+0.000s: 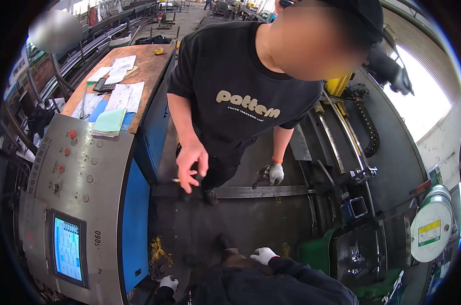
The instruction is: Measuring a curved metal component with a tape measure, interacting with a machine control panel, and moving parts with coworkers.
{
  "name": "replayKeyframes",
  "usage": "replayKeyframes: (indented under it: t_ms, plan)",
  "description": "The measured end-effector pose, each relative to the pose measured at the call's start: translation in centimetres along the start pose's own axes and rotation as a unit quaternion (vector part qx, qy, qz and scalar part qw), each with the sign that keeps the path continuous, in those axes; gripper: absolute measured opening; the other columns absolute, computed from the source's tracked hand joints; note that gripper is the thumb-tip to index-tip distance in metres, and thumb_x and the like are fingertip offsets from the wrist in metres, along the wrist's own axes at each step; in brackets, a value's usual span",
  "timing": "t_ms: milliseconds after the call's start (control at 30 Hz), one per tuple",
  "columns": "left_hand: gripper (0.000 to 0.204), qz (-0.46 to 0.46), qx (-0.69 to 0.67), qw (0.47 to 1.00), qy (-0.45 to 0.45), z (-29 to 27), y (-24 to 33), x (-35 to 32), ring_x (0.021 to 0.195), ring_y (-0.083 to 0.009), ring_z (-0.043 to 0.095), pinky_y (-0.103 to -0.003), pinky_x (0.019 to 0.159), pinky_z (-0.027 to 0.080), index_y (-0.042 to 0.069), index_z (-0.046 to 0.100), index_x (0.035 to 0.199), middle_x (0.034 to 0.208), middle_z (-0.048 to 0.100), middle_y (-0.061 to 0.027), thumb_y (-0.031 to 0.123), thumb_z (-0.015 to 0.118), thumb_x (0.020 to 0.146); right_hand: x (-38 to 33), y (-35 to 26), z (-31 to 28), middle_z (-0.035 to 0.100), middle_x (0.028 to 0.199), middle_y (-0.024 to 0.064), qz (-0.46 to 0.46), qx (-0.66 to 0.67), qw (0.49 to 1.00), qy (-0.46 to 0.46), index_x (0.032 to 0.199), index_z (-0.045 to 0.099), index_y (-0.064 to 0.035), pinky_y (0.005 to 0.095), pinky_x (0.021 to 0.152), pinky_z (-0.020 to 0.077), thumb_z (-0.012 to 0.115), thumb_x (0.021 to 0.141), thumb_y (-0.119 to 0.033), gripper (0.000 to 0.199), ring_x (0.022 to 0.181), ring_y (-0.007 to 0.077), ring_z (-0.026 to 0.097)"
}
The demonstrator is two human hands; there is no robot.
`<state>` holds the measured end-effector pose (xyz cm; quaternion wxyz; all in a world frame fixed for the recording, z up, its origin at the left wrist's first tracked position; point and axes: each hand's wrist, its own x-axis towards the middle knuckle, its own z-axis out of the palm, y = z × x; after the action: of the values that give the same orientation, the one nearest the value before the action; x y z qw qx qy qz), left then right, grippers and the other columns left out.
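My left hand [169, 282], in a white glove, is low beside the blue cabinet; its fingers are too small and partly hidden to read. A dark object [157, 271] lies close to it, its kind unclear. My right hand [264, 255], also white-gloved, is in front of my body near my leg, fingers loosely extended, with nothing visible in it. Across from me stands a person in a black T-shirt [240, 76]. That person's bare hand [192, 165] pinches a small thin stick, perhaps a cigarette. Their other hand, in a grey glove [275, 174], hangs over a long metal bar [261, 192].
To my left stands a control console [106, 193] with red buttons and a lit screen [68, 248]. Beyond it, a wooden-topped desk [154, 61] bears papers, a calculator [104, 85] and a tape roll [159, 51]. Machine rails [342, 137], a green machine [316, 254] and a white drum [432, 226] occupy the right.
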<state>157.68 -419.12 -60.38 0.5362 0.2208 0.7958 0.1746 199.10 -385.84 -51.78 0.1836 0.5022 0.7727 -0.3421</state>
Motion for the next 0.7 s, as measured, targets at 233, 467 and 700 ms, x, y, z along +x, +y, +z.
replayKeyframes:
  t_ms: [233,467,700]
  plan:
    - [0.022,0.022,0.027,0.999,0.021,-0.7,1.8,-0.6,0.060,-0.0234,0.072,-0.037,0.059,0.058,0.002,0.074,0.096,0.070,0.072,-0.0136,0.019,0.061,0.091,0.5,-1.5,-0.4,0.074,0.107,0.0222,-0.018,-0.010,1.000,0.017,0.111,0.074,-0.0018,0.0454,0.092,0.0543,0.069,0.091,-0.049,0.051,0.104,0.0392,0.069]
    - [0.026,0.004,0.028,0.999,0.043,1.5,-2.9,1.8,0.084,-0.0376,0.072,-0.047,0.082,0.058,0.005,0.076,0.091,0.083,0.074,-0.0190,0.027,0.062,0.085,1.2,-3.2,-1.3,0.075,0.095,0.0189,-0.054,0.010,0.998,0.007,0.105,0.075,-0.0012,0.0416,0.084,0.0562,0.070,0.092,-0.044,0.045,0.092,0.0345,0.073]
    - [0.033,0.034,0.095,0.989,0.112,1.2,-1.7,-0.8,0.101,-0.0413,0.068,-0.051,0.091,0.054,0.006,0.075,0.104,0.103,0.072,-0.0235,0.030,0.061,0.088,1.6,-3.0,0.0,0.075,0.086,0.0178,-0.010,0.039,0.998,-0.044,0.100,0.076,0.0007,0.0403,0.075,0.0559,0.069,0.092,-0.040,0.042,0.082,0.0287,0.074]
